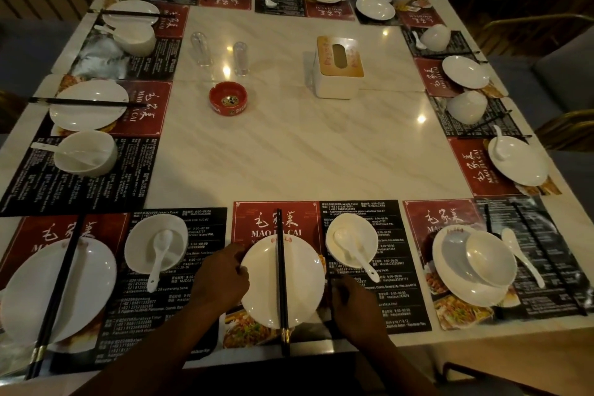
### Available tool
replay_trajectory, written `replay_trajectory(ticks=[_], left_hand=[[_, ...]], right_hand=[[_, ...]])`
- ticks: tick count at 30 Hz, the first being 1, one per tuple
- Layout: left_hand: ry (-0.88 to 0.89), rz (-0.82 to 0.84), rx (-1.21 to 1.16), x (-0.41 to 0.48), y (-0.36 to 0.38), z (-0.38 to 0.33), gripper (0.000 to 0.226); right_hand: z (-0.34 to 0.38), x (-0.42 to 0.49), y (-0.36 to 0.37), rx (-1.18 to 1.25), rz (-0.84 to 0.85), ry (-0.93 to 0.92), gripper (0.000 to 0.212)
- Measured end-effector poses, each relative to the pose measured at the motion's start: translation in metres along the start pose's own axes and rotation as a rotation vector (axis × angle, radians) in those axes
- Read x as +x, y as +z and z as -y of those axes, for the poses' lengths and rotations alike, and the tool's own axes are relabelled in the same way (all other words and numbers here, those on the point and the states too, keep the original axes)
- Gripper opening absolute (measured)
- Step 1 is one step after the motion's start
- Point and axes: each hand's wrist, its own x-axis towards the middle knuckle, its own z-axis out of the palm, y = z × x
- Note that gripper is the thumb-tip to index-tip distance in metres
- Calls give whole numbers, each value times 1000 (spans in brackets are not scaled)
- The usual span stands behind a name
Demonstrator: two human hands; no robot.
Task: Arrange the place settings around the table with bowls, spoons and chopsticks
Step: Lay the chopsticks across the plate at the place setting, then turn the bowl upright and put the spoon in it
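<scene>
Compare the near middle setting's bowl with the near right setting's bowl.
The middle bowl sits beside the middle plate; the right bowl sits on the right plate. The middle spoon lies in the middle bowl; the right spoon lies outside the right bowl. Both are white, upright.

Placemat (276,222): "MAO JIA CAI". Ashtray (228,98): "SINGA".

Colours and patterns on the tabletop (289,154)
It is cream, veined in pale grey. The placemats (395,251) along its edges are printed part red, part black, with white lettering and food photographs. The plate (302,283), bowls (106,151) and spoons (160,251) are plain white. The chopsticks (280,267) are black, banded in gold. The ashtray (228,100) is red; the tissue box (337,83) is white, topped in tan.
</scene>
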Motion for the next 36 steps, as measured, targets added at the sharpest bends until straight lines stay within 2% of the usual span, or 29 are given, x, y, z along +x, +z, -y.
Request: replay_trajectory(ticks=[2,5,7,8,10,14,18,20,22,24,29,33,36], left_hand=[[41,-28,34,4,-2,-6,35],[81,-69,61,11,-3,-20,30],[105,-95,53,14,-1,-32,26],[116,-108,41,15,2,-38,22],[130,-127,-1,15,7,-55,18],[113,-133,-69,17,24,-93,29],[73,-129,-54,22,46,-122,12],[-50,-113,-129,21,57,-136,6],[-181,-90,-280,17,69,-148,14],[-227,-89,-353,14,81,-155,17],[-310,-104,-506,6,95,-174,26],[-276,-30,-524,3,95,-181,40],[-279,-27,-477,4,90,-181,30]], right_hand=[[-21,-2,-15,-77,-16,67,15],[-46,4,-49,-16,-186,196,6],[-50,19,-74,76,-318,163,15],[-48,28,-86,108,-331,122,17],[-38,51,-103,125,-264,60,22],[-21,89,-114,108,-36,-32,35],[-22,103,-115,-14,62,-155,25],[-26,104,-115,-14,65,-153,19],[-32,104,-114,-17,81,-137,13],[-37,101,-113,29,111,-96,10],[-51,87,-115,326,146,68,9],[-56,81,-119,524,172,164,8],[-56,80,-117,569,182,176,8]])
